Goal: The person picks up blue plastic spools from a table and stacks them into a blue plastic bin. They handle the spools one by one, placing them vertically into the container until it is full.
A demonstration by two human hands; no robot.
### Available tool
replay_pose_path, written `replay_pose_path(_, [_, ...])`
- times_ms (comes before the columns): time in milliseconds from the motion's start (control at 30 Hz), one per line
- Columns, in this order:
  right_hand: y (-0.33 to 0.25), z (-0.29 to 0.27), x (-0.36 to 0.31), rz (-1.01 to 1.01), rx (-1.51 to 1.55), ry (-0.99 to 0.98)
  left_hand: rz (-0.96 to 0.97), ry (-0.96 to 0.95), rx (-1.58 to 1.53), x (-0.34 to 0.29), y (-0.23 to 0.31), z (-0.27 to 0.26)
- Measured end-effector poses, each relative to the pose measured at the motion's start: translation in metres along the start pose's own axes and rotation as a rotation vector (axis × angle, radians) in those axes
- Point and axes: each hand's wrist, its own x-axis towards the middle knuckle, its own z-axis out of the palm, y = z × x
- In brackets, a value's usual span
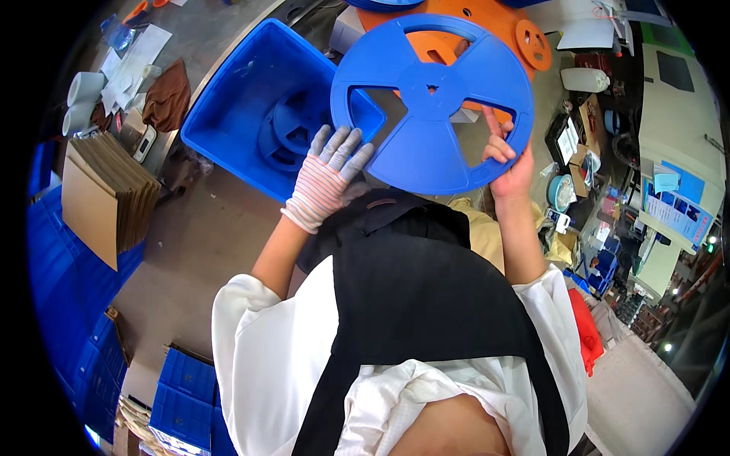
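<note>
A large blue plastic reel disc (433, 91) with three wedge-shaped cutouts is held up in front of me. My right hand (508, 161), bare, grips its lower right rim, with fingers passing through a cutout. My left hand (328, 172) wears a striped glove with grey fingertips. Its fingers are stretched out beside the disc's lower left edge; whether they touch it I cannot tell. Left of the disc stands a deep blue bin (228, 99), and more blue reel parts (293, 125) lie inside it, partly hidden by my left hand.
Behind the blue disc are orange reel discs (487, 26). On the left stand a stack of cardboard sheets (99, 194) and blue crates (182, 399). A white jug (585, 80) and a tape roll (561, 193) are among clutter at right.
</note>
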Motion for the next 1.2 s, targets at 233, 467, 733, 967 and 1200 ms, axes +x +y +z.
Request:
replay_pose_path(233, [0.014, 0.031, 0.027, 0.056, 0.003, 0.009, -0.128, 0.271, 0.236, 0.007, -0.008, -0.005])
replay_pose_path(467, [0.059, 0.102, 0.062, 0.17, -0.421, -0.187, -0.704, 0.428, -1.048, -0.049, -0.05, 0.018])
replay_pose_path(733, [0.025, 0.041, 0.087, 0.126, -0.795, 0.054, -1.025, 0.57, -1.748, -0.082, -0.045, 0.017])
replay_pose_path(967, [0.019, -0.026, 0.128, 0.294, -0.866, 0.261, -1.101, 0.766, -1.791, -0.083, -0.047, 0.033])
replay_pose_path(1200, [0.037, -0.055, 0.205, 0.594, -1.126, 0.188, -1.344, 0.974, -1.682, -0.059, -0.054, 0.072])
